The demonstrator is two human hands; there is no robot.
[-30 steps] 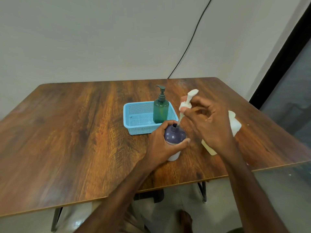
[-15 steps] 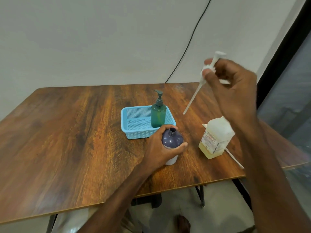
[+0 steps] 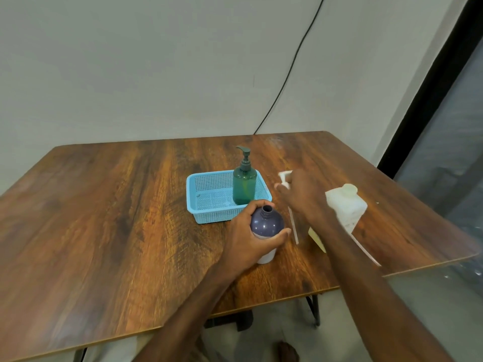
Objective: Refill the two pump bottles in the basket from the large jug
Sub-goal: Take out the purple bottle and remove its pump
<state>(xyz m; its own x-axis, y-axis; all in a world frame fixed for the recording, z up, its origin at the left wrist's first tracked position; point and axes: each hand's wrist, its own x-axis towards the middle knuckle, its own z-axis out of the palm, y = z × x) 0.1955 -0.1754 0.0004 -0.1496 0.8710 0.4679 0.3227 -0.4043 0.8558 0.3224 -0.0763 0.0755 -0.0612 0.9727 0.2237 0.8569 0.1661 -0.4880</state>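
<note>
- The left hand [image 3: 248, 239] gripped the round dark purple plastic bottle [image 3: 267, 226], which stood uncapped on the brown wooden table [image 3: 104, 218], just in front of the light blue perforated plastic basket [image 3: 209, 218].
- The right hand [image 3: 300, 199] pinched the head of the white pump [image 3: 283, 178]; its long thin tube slanted down between the purple bottle and the large translucent white jug [image 3: 345, 207].
- The green plastic pump bottle [image 3: 244, 189] stood upright in the basket's right side, its pump on.
</note>
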